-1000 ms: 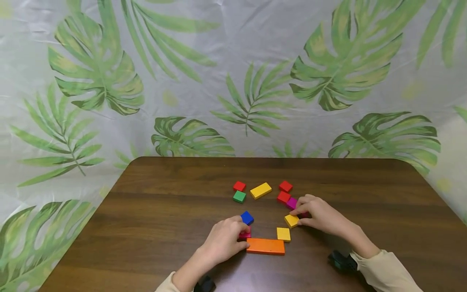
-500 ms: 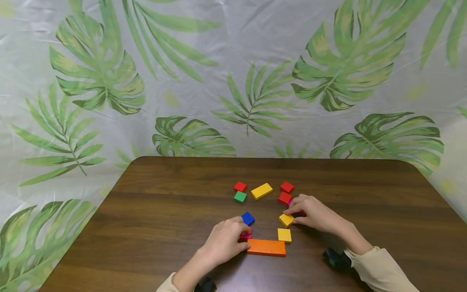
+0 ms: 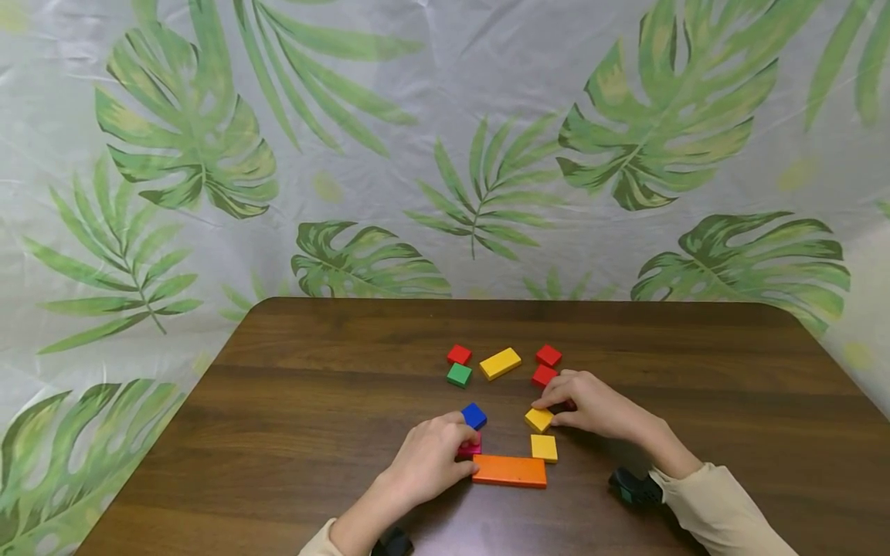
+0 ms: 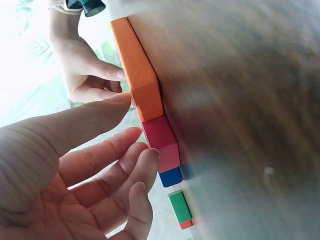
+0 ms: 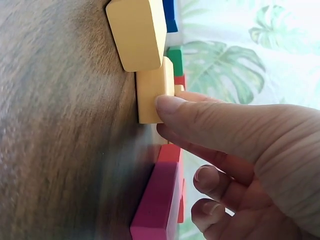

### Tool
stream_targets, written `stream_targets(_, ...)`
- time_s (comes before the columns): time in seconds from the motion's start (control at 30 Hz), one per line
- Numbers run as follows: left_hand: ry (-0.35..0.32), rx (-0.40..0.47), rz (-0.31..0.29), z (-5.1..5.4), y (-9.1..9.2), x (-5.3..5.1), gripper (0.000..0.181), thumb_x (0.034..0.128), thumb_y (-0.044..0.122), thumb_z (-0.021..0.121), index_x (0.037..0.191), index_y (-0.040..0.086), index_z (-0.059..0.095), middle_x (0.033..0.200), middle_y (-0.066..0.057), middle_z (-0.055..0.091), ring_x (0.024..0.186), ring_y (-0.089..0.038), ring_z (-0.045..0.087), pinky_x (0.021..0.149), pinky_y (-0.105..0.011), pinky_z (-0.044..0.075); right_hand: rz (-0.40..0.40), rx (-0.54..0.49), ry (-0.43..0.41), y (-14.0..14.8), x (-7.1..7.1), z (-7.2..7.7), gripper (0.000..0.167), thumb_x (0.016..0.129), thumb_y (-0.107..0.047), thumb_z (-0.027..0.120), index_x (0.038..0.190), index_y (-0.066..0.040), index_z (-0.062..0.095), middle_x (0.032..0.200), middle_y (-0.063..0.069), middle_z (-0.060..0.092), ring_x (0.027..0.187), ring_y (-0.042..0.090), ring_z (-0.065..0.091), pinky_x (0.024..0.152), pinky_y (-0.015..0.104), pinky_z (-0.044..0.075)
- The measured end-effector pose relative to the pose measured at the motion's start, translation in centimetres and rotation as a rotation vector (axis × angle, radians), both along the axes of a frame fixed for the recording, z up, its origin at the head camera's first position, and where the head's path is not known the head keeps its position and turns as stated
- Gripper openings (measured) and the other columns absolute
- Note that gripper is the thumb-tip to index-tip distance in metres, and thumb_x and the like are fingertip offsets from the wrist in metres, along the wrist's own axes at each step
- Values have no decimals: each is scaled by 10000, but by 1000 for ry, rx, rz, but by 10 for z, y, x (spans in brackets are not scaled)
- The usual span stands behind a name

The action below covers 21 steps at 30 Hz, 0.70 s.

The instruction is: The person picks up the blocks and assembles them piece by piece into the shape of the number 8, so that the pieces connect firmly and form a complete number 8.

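My right hand [image 3: 601,405] pinches a small yellow square block [image 3: 538,419] between thumb and fingers, low on the table. In the right wrist view that block [image 5: 152,97] lies close to another yellow block [image 5: 135,35]. My left hand [image 3: 431,457] lies beside the left end of a long orange block [image 3: 510,471], thumb tip against it. Its loosely bent fingers touch a pink block [image 4: 162,142], partly covered in the head view. Just beyond the pink one is a blue block [image 3: 474,416]. A second yellow block [image 3: 545,448] sits behind the orange block's right end.
Farther back on the brown table [image 3: 313,371] lie a red block [image 3: 459,354], a green block [image 3: 459,375], a long yellow block [image 3: 501,364] and two more red blocks [image 3: 548,355]. A purple block [image 5: 157,202] is mostly behind my right hand. A leaf-printed cloth hangs behind.
My right hand has slid the small yellow block left, now behind the other yellow square. The purple block has become covered by that hand in the head view. My left hand stays put.
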<state>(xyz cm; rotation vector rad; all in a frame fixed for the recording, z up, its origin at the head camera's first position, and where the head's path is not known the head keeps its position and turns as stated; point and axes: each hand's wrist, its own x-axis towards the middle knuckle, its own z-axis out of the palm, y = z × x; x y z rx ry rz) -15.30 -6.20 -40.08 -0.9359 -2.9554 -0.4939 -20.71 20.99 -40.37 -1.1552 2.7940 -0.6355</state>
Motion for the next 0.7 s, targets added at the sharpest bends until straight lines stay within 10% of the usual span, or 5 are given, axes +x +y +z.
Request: stream_targets(0.7, 11, -11, 1, 1, 0, 0, 198, 742, 275, 787, 867, 146, 704, 806, 63, 594, 632, -20, 443, 571, -169, 377, 21, -18, -60, -2, 0, 1, 275, 796, -106, 717, 1070, -137, 720, 986, -44, 713, 957, 169, 601, 830, 302, 511)
